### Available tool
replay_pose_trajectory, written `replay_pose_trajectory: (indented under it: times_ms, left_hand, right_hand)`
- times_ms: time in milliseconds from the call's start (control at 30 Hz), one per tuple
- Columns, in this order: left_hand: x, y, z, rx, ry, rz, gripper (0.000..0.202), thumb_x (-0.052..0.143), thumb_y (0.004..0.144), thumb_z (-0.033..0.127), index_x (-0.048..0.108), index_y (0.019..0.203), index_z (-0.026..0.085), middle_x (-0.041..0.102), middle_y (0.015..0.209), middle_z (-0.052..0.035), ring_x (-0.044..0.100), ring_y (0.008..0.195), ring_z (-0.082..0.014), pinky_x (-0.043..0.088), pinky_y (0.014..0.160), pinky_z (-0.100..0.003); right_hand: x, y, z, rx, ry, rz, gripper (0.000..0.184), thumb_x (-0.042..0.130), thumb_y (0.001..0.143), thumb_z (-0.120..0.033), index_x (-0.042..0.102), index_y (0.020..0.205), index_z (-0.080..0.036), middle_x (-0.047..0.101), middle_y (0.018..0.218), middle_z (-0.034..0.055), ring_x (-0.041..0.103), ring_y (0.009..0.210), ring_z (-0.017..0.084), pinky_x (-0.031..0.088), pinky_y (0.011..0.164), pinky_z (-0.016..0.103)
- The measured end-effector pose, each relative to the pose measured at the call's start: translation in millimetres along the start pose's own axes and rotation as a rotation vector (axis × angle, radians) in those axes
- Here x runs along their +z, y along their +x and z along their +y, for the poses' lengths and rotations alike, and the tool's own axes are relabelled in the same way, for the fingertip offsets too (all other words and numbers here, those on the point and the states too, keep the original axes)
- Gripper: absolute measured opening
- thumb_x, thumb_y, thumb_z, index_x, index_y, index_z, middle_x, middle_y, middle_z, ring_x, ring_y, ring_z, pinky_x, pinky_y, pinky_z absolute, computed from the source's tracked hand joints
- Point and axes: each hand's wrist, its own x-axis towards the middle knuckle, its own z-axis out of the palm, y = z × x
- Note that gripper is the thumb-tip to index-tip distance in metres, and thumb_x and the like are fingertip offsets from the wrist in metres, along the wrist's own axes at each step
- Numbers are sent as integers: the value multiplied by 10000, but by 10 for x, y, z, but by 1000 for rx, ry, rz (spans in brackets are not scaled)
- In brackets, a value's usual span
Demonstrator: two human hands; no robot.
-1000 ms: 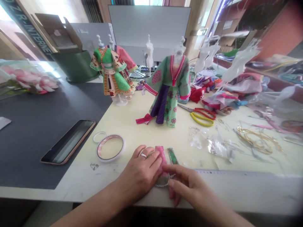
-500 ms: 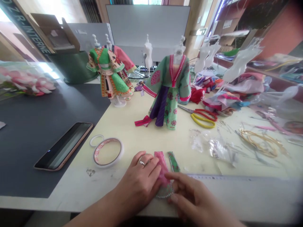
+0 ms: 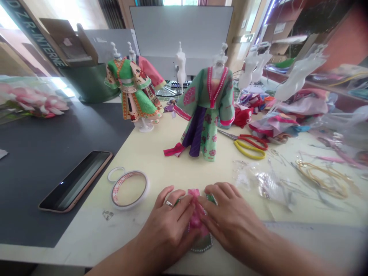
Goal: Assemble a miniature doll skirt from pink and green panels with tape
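Pink cloth [image 3: 197, 217]: on the cream table [image 3: 161, 172], between both hands.
Left hand [image 3: 169, 226]: fingers curved on the cloth, cannot tell if they pinch.
Right hand [image 3: 232, 218]: fingers close together, pressing the cloth flat.
Green beaded piece [image 3: 202, 245]: peeks out underneath.

Doll-costume sewing workshop. On cream worktable [image 3: 149, 153]: miniature gowns [image 3: 205, 115] on stands, yellow-handled scissors [image 3: 249, 145], fabric scraps [image 3: 273, 126], bare white dress forms [image 3: 181, 65] toward far edge.
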Motion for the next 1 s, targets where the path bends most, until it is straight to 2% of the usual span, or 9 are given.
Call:
replay_pose_trajectory:
  times_ms: [167,400,467,567,633,700,800,900,1000]
  left_hand:
    - [63,-57,-26,-18,-37,12,262,555,859,252,644,1037,81,671,1109,-131,541,1030,-306,309,1001,-521]
    - [81,-51,-15,-39,-79,31,242,576,842,207,645,1038,84,675,1105,-124,544,1021,-302,318,991,-533]
    - [50,-42,-17,-45,-93,74,223,597,825,194,648,1016,91,676,1099,-125,550,1017,-298,332,986,-536]
    - [-36,-66,-52,-76,-85,199,211,626,796,162,649,996,98,686,1051,-124,563,990,-281,374,956,-527]
    - [-108,-117,-89,-104,-60,230,223,625,790,133,645,1010,102,692,1017,-118,568,976,-270,388,944,-523]
    - [-172,-185,-125,-120,-37,199,253,619,788,101,635,1040,104,694,1007,-114,572,970,-264,397,938,-514]
    - [-231,-275,-155,-104,-26,93,284,613,799,98,616,1082,103,686,1050,-120,570,1004,-271,406,936,-500]
    - [-242,-304,-155,-87,-11,0,271,597,825,134,613,1095,107,662,1136,-130,548,1079,-292,389,958,-506]
    - [-231,-289,-144,-104,9,-31,244,596,839,182,629,1070,110,654,1160,-132,539,1105,-304,368,973,-516]
  right_hand:
    - [116,-12,48,-22,1,-8,90,511,871,-169,585,921,-157,542,937,101,447,900,253,440,788,426]
    - [97,-16,83,-25,49,38,177,481,893,-177,590,1033,-169,533,1060,109,430,979,255,415,857,430]
    - [85,-2,109,-26,71,59,177,489,889,-169,599,1027,-176,540,1083,103,435,985,248,414,864,426]
    - [41,-13,176,-28,76,149,186,506,880,-155,607,1035,-172,560,1103,99,449,994,243,411,870,433]
    - [1,-55,223,-35,63,196,205,512,876,-141,602,1059,-155,590,1065,96,470,977,233,412,871,432]
    - [-30,-123,258,-57,44,205,218,516,872,-128,596,1074,-141,619,1026,90,492,961,223,415,882,428]
    - [-37,-247,276,-110,5,189,213,523,867,-131,599,1067,-139,650,1037,78,518,987,222,395,948,440]
    - [-16,-340,275,-129,-43,164,221,508,880,-146,602,1079,-157,662,1083,60,524,1031,219,369,996,442]
    - [0,-368,280,-131,-86,139,229,505,884,-164,604,1089,-142,654,1126,71,515,1055,229,363,1002,450]
